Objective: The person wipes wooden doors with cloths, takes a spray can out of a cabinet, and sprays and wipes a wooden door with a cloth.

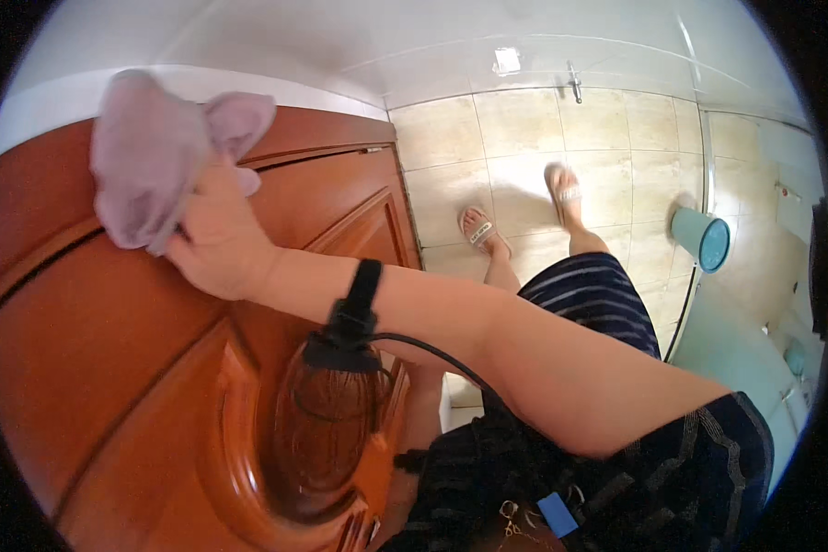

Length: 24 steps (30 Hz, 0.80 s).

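Observation:
My right arm reaches across to the upper left, and my right hand point(223, 230) is closed around a pale pink cloth point(147, 147). The bunched cloth lies against the top part of a reddish-brown wooden door point(129, 340), and one loose end hangs out beyond my fingers. My fingertips are mostly hidden by the cloth. A black strap with a small device point(345, 336) and a cable circles my right forearm. Under that forearm, a strip of skin beside the door's edge seems to be my left arm point(420, 396); its hand is not visible.
The door has raised carved panels. Beige tiles point(524, 120) cover the floor, where my feet stand in sandals point(478, 230). A light-blue bucket point(699, 237) stands at the right near a glass partition point(731, 340). A small metal fitting point(574, 83) projects near the pale wall.

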Motion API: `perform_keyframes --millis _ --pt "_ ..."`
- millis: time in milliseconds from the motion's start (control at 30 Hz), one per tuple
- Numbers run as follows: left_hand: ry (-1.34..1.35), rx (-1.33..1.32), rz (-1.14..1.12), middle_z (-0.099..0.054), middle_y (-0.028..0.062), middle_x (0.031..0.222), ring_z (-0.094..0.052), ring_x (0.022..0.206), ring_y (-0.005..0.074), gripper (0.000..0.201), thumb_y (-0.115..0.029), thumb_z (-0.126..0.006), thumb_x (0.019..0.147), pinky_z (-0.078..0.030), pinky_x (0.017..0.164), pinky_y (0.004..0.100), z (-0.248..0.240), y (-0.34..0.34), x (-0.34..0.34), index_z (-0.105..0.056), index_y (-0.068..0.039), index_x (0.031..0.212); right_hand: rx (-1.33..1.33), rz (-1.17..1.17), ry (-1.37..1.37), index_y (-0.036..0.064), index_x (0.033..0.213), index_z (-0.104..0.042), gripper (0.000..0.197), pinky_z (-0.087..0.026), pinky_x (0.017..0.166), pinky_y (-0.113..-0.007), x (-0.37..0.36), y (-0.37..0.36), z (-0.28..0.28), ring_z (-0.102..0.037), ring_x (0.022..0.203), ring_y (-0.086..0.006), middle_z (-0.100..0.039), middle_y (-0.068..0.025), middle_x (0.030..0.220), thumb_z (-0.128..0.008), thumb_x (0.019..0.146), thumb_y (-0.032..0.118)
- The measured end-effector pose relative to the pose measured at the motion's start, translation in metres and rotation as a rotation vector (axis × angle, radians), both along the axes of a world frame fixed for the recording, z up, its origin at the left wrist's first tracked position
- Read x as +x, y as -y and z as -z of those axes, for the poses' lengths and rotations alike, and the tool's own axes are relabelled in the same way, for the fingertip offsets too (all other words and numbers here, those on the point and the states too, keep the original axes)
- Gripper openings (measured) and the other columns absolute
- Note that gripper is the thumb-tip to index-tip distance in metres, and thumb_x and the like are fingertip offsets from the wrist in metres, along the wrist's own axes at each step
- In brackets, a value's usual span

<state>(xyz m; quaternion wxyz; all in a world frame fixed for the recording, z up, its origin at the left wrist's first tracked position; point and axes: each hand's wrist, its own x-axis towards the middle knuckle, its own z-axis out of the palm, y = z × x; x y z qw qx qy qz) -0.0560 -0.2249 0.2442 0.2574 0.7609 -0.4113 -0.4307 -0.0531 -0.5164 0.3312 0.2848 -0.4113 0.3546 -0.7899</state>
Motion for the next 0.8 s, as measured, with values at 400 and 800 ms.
perform_keyframes --millis 400,800 --pt "-0.124 0.465 0.174 -0.066 0.0143 0.104 -0.063 0.094 0.0338 0.042 -0.033 -0.071 0.074 -0.050 0.077 0.0399 0.243 -0.046 -0.101 -0.063 -0.008 0.107 0.786 -0.276 0.065 -0.0018 0.106 -0.057 0.032 -0.038 0.095 -0.049 -0.020 0.003 0.402 -0.047 0.108 -0.0451 -0.053 -0.0266 0.114 -0.050 0.088 0.023" --pt "-0.025 0.361 0.457 -0.059 0.0148 0.099 -0.060 0.092 0.0368 0.057 -0.037 -0.077 0.068 -0.047 0.078 0.0459 0.233 -0.066 -0.072 -0.057 -0.006 0.111 1.166 -0.426 0.276 0.0040 0.127 -0.048 0.052 -0.040 0.094 -0.043 -0.011 0.057 0.637 -0.050 0.109 -0.0348 -0.049 -0.0199 0.128 -0.040 0.087 0.036"
